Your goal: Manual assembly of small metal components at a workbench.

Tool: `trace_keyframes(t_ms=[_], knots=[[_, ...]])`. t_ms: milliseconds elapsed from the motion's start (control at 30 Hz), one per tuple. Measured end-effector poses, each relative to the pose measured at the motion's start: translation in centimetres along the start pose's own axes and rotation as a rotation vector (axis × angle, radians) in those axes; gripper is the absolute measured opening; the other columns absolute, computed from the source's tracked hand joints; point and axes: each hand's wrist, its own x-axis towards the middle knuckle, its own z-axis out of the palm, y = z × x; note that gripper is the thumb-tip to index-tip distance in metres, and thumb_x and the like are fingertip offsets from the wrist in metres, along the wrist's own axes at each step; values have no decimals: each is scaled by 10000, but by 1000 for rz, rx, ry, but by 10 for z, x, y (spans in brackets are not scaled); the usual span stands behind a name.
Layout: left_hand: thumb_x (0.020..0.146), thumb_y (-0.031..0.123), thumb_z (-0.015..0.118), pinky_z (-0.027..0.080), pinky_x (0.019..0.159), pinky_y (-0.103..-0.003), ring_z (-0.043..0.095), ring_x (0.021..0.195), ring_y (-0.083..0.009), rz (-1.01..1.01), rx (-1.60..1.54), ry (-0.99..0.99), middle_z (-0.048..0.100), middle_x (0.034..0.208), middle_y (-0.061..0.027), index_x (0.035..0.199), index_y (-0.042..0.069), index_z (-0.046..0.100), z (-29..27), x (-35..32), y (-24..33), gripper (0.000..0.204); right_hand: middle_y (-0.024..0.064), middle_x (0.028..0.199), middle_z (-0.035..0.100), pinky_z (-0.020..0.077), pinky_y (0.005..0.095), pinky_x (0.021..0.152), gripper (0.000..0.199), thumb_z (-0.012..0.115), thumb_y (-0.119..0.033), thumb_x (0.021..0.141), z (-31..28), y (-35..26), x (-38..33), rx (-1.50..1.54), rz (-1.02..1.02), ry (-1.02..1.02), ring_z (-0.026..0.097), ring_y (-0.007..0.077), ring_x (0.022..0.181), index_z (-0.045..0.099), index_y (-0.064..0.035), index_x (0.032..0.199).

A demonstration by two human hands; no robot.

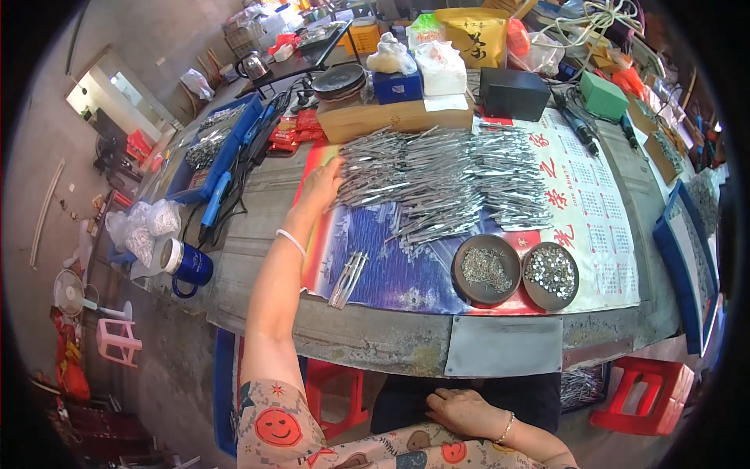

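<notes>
My left hand (319,187) reaches forward to the left edge of a wide pile of thin, pointed silver metal pieces (437,176). Its fingers are extended against the ends of the pieces, and I see none lifted. A few similar pieces (348,279) lie apart, nearer me, on the printed sheet (414,273). Two brown bowls stand at the pile's near right: one holds tiny metal parts (485,268), the other small round silver discs (550,270). Low in my lap, my right hand (462,410) rests with loosely bent fingers and holds nothing.
Behind the pile stands a long cardboard box (391,123). A blue tray (215,156) of metal pieces and a blue mug (189,264) are at the left. Electric screwdrivers (580,129) lie at the far right. Another blue tray (687,262) borders the right edge; a red stool (644,395) stands below.
</notes>
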Motion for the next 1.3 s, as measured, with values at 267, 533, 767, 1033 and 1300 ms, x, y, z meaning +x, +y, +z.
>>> trace_keyframes(t_ms=[267, 533, 767, 1033, 1300], knots=[[839, 8, 475, 470, 756, -515, 601, 877, -416, 215, 112, -63, 627, 898, -222, 1238, 74, 391, -8, 0, -8, 414, 186, 949, 600, 528, 443, 648, 218, 539, -208, 882, 0, 3, 2, 1, 83, -159, 644, 373, 813, 526, 0, 946], [827, -3, 475, 472, 724, -520, 594, 821, -431, 324, 266, 52, 610, 851, -238, 1179, 36, 388, -16, -10, -7, 365, 193, 952, 606, 526, 441, 680, 193, 515, -166, 859, 7, 3, -6, -57, 82, -165, 643, 374, 853, 532, 5, 947], [802, -12, 545, 498, 749, -421, 611, 840, -363, 184, -137, 110, 580, 905, -193, 1141, 16, 396, -68, -74, 71, 372, 180, 918, 612, 525, 401, 707, 229, 569, -197, 878, -25, -7, -20, 40, -7, -74, 646, 337, 839, 530, 9, 968], [726, -93, 637, 515, 662, -402, 626, 781, -343, 494, -534, -190, 592, 921, -183, 1119, -2, 416, -55, -260, 225, 460, 73, 1004, 538, 439, 209, 702, 409, 677, -43, 841, -60, -23, -23, 1172, 71, 539, 517, 88, 804, 454, 0, 1181], [780, -118, 610, 531, 699, -332, 664, 869, -288, 324, -932, -213, 572, 1065, -190, 1346, -4, 299, -23, -291, 272, 656, 60, 746, 598, 422, 223, 550, 124, 670, -32, 836, -81, -33, -25, 554, -20, 586, 529, 91, 620, 573, 11, 900]])
